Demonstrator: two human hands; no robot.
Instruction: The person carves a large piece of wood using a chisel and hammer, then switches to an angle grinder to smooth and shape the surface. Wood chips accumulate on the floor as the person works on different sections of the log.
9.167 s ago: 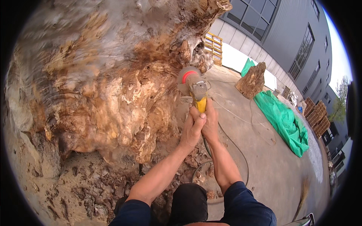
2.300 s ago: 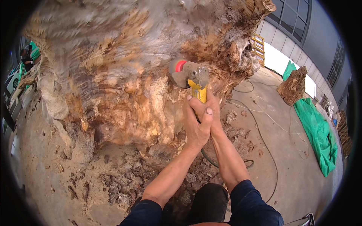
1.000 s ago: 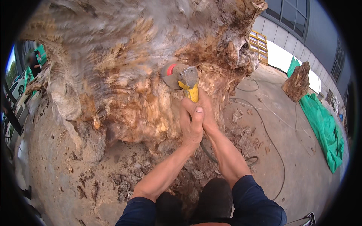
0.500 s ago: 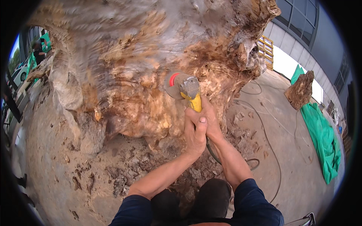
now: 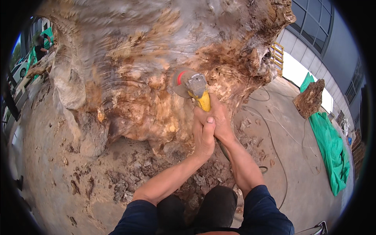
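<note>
A yellow and grey angle grinder point(image 5: 203, 100) with a red-backed, round grey disc point(image 5: 180, 83) is held out in front of me. Its disc meets the face of a huge, gnarled tree stump point(image 5: 141, 82), which is brown and orange with paler grey stretches. My right hand point(image 5: 221, 119) is wrapped round the grinder's body. Overlapping it from the left, my left hand point(image 5: 203, 135) is closed on the grip, thumb lying on top. Part of the handle is hidden under my fingers. A dark cord point(image 5: 224, 152) drops from the tool between my forearms.
Bark and wood debris point(image 5: 135, 172) litters the floor point(image 5: 51, 184) below the stump. A cable point(image 5: 276, 156) loops across the right side. Beyond it are a loose wood chunk point(image 5: 309, 98), green sheeting point(image 5: 329, 150) and a yellow pallet point(image 5: 277, 58). Another person point(image 5: 40, 49) is at far left.
The grinder head has shifted slightly up and to the right in the picture, with both hands still around it. My view has also moved a little.
</note>
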